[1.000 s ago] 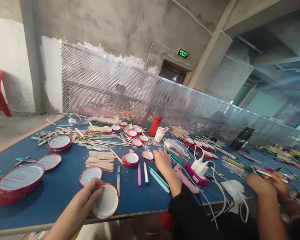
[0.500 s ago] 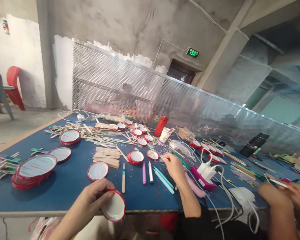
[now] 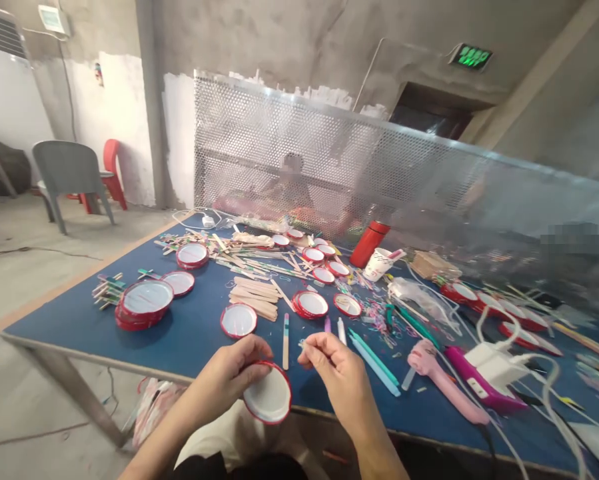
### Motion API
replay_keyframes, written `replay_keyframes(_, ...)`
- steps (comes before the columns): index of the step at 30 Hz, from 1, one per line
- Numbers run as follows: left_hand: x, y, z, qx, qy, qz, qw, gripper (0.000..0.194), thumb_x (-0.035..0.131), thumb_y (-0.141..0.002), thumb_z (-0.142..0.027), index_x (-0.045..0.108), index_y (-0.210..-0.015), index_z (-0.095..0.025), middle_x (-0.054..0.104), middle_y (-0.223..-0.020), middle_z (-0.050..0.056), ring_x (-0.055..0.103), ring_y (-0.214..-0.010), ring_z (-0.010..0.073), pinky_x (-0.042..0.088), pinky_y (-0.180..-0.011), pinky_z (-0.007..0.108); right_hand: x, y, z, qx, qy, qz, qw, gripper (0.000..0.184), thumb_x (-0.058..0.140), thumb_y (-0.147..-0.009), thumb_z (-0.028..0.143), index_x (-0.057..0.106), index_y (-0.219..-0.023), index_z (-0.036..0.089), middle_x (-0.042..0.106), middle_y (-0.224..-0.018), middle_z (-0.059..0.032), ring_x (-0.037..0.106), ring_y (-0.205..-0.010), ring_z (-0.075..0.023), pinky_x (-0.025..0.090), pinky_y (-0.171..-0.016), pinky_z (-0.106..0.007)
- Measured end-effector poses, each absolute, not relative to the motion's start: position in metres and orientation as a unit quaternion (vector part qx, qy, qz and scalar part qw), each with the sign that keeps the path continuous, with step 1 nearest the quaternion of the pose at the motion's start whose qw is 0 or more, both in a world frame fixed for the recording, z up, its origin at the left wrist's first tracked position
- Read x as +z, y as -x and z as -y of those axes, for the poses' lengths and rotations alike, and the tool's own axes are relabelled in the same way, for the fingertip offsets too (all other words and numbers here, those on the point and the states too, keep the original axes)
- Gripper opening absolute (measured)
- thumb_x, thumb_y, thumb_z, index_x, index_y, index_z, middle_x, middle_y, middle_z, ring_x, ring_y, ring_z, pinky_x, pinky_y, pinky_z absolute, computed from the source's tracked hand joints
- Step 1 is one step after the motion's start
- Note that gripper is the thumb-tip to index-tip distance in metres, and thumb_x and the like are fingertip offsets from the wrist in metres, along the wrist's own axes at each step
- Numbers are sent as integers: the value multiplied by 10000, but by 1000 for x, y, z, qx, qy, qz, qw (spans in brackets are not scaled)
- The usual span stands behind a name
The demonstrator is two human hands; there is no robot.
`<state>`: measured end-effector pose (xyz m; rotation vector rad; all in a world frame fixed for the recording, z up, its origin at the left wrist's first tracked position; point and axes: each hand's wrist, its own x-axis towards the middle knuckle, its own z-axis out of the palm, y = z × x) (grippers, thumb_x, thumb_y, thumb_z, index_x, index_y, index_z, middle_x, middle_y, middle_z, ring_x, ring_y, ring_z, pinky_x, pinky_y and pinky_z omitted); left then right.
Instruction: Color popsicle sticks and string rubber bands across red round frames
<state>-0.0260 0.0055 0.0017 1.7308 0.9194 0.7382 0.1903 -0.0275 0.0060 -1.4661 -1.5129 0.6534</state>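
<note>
My left hand [image 3: 229, 373] grips a round red-rimmed lid [image 3: 269, 397] with a pale inner face, tilted over the table's front edge. To its right, my right hand [image 3: 339, 377] is pinched at the fingertips; a tiny pale bit shows there, too small to name. Between the hands lies a wooden craft stick [image 3: 286, 340] with a green-blue upper part. Another red-rimmed lid [image 3: 238, 321] rests just beyond my left hand. A purple pen [image 3: 328, 324] and a white pen [image 3: 342, 330] lie behind my right hand, partly hidden by it.
Stacked lids [image 3: 144, 303] stand at the left, near plain craft sticks [image 3: 254, 297]. Farther back are a red bottle [image 3: 370, 245] and a paper cup [image 3: 378, 265]. A pink glue gun [image 3: 449, 383] and purple power strip [image 3: 484, 383] with cables lie right. Perforated metal panel [image 3: 329, 160] behind.
My right hand has come from the small pieces beyond the pens back toward me, close to the held lid. The view has turned left; the other person's hands at the right are out of view.
</note>
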Motion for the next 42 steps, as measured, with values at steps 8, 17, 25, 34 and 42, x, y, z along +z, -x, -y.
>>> replay_keyframes(8,0,25,0,337,-714,-385,479,99,555,-895,-259,616,-913,-182,621,-755,-22,525,-698,142,380,-644,226,-8,-154,31,307,535,643,455,262,573,-926,405,706,-802,216,745,-730,-6,683,-654,-157,505,-595,-204)
replay_keyframes(17,2,30,-3,353,-689,-376,509,158,605,-901,-310,621,-810,-182,664,-794,7,564,-732,151,413,-666,230,-24,-184,28,88,621,598,499,320,490,-1005,441,691,-912,210,748,-742,-33,694,-554,-171,530,-562,-254)
replay_keyframes(25,2,30,-3,371,-680,-364,517,160,628,-881,-313,640,-805,-173,630,-746,-3,527,-693,139,396,-636,225,-8,-173,35,145,483,708,493,194,564,-970,250,755,-997,229,739,-949,-50,726,-869,-173,553,-764,-228)
replay_keyframes(34,3,34,-3,326,-711,-361,508,165,631,-882,-307,653,-807,-161,628,-738,-9,525,-679,128,394,-626,211,-7,-154,40,454,486,592,456,385,626,-918,551,696,-802,190,654,-736,-3,566,-674,-143,430,-614,-233)
replay_keyframes(42,7,35,-4,268,-748,-349,497,166,611,-901,-298,644,-812,-163,613,-738,-23,498,-659,113,371,-597,196,1,-154,45,466,518,566,441,397,641,-873,561,609,-732,191,574,-688,8,503,-643,-142,400,-597,-251)
